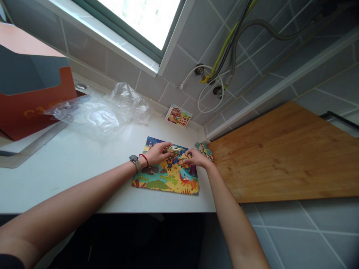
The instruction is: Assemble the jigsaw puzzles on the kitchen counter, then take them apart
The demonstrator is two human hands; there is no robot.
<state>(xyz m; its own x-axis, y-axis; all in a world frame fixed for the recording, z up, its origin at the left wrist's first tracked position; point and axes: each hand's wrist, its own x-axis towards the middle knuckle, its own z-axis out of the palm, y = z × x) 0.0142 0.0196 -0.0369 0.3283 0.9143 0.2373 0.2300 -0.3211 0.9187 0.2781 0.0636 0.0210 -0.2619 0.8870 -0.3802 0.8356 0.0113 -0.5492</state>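
Note:
A colourful jigsaw puzzle [157, 183] with cartoon animals lies flat on the white counter. My left hand [157, 153], with a watch and a red cord at the wrist, is over its upper part. Its fingers are closed on a small stack of puzzle pieces [174, 149], seen mostly edge-on. Close by on the right, my right hand [196, 157] pinches a yellowish puzzle piece [184, 158] just above the picture. The exact outline of that piece is hard to make out against the print.
A heap of loose puzzle pieces [205, 151] lies right of the puzzle, by a leaning wooden board [283, 160]. A picture card [178, 116] rests near the wall. Clear plastic bags [103, 112] and an orange box [36, 108] stand left. Cables [232, 45] hang above.

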